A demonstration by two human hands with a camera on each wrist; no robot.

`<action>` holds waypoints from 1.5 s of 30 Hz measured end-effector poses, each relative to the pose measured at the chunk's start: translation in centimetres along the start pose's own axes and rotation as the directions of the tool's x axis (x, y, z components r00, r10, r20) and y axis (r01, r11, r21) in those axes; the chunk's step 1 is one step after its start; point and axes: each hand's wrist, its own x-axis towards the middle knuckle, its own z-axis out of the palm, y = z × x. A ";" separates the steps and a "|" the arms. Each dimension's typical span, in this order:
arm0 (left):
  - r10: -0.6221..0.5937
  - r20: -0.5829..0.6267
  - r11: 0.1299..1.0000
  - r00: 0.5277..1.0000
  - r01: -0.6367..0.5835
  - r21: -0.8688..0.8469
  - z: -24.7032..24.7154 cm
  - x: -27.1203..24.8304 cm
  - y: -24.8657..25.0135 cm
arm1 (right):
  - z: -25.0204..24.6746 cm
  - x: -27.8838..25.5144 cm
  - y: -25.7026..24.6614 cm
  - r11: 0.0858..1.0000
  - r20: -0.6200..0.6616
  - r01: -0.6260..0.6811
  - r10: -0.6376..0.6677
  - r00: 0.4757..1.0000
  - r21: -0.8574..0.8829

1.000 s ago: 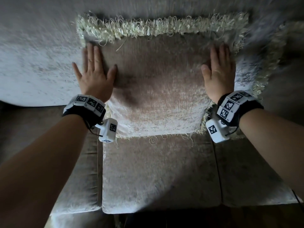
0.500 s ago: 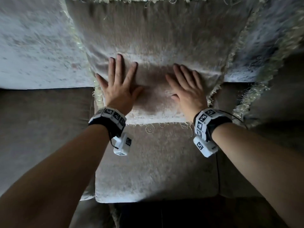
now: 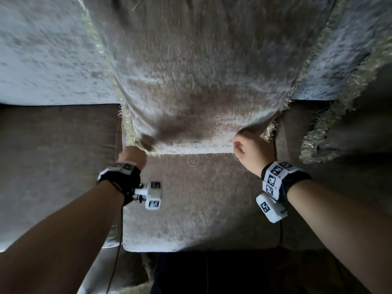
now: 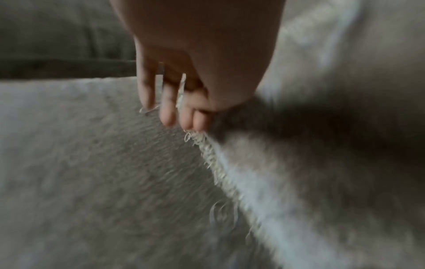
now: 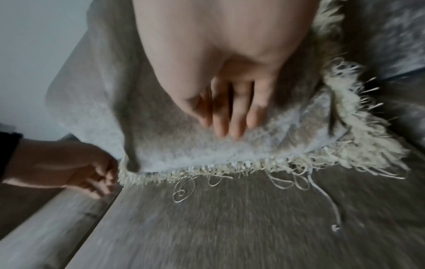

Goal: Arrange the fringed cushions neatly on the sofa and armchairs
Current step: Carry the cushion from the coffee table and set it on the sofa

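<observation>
A large beige fringed cushion [image 3: 201,81] leans upright against the sofa back [image 3: 42,49], its bottom edge on the middle seat pad [image 3: 201,198]. My left hand [image 3: 132,154] is at its lower left corner. In the left wrist view the left hand [image 4: 184,112] has its fingers in the cream fringe and its thumb against the cushion [image 4: 299,163]. My right hand [image 3: 252,145] is at the lower right corner. The right wrist view shows the right hand [image 5: 230,118] lying with straight fingers on the cushion [image 5: 184,145], with the left hand [image 5: 69,167] at the far corner.
A second fringed cushion [image 3: 343,60] leans against the back just to the right, and its fringe [image 3: 331,124] hangs over the right seat pad. The left seat pad [image 3: 53,155] lies beside my left hand. The sofa's front edge and a dark floor are below.
Both hands slid from the middle of the cushion's lower face out to its two bottom corners. The left hand took hold of the corner. The camera moved closer and lower.
</observation>
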 end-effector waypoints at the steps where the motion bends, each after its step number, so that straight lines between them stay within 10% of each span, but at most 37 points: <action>1: 0.075 0.105 0.995 0.992 -0.081 0.057 1.2 -0.5 0.0 | 0.7 -0.1 -0.3 0.999 0.153 -0.032 0.031 0.988 0.006; 5: 0.429 0.279 0.879 0.859 -0.468 0.090 4.9 -2.5 2.5 | 3.5 0.5 -2.1 0.995 0.578 -0.098 0.098 0.810 -0.032; 11: 0.409 0.332 0.861 0.850 -0.480 0.168 5.1 -0.2 3.8 | 3.0 2.6 -2.6 0.968 0.692 -0.161 0.249 0.678 -0.190; 26: 0.136 0.087 0.962 0.987 -0.152 0.228 0.2 2.4 -0.1 | -0.5 1.5 4.4 0.855 0.484 -0.460 0.517 0.706 -0.242; 28: -0.016 0.111 0.987 0.994 0.033 -0.155 0.0 2.7 -0.7 | 0.0 1.5 4.7 0.693 0.448 -0.721 0.635 0.629 0.031; 30: -0.008 0.276 0.824 0.961 0.162 -0.542 0.1 1.9 -0.3 | 0.1 1.4 4.2 0.255 0.600 -0.876 0.648 0.469 0.409; 33: 0.034 0.265 0.791 0.964 0.136 -0.596 0.6 1.0 1.9 | 0.3 2.4 4.0 -0.003 0.624 -0.793 0.619 0.477 0.609; 39: -0.159 0.104 0.794 0.982 0.190 -0.578 1.1 2.2 2.0 | -0.5 3.2 5.6 0.242 0.450 -0.812 0.732 0.512 0.530; 45: -0.196 0.163 0.807 0.967 0.253 -0.534 1.1 2.9 0.7 | 0.5 2.4 6.5 0.133 0.488 -0.794 0.725 0.486 0.593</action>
